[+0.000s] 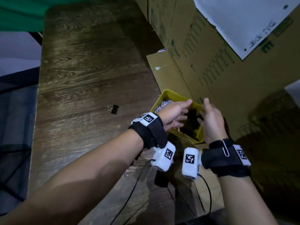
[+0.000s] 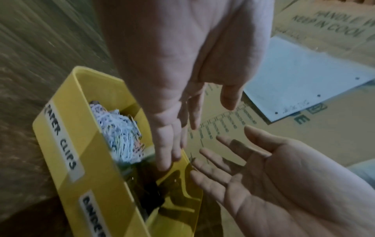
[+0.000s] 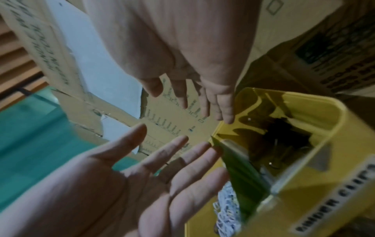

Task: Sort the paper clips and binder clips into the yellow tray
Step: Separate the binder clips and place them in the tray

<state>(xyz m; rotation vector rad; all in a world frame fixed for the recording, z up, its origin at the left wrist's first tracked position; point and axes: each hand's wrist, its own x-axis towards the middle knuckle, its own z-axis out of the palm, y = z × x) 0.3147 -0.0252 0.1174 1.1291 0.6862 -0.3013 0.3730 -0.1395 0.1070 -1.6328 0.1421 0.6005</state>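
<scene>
Both my hands hover over the yellow tray (image 1: 164, 95), palms facing, fingers straight, apart, holding nothing: left hand (image 1: 174, 111), right hand (image 1: 211, 120). Tray sits on the wooden bench (image 1: 89, 70) against cardboard boxes (image 1: 219, 70). It has 2 compartments w/ labels: paper clips (image 2: 119, 133) piled in the far one marked PAPER CLIPS, black binder clips (image 3: 284, 133) in the near one. One black binder clip (image 1: 114, 108) lies on the bench, well apart to the tray's left. White sheet (image 1: 243, 21) on a box.
</scene>
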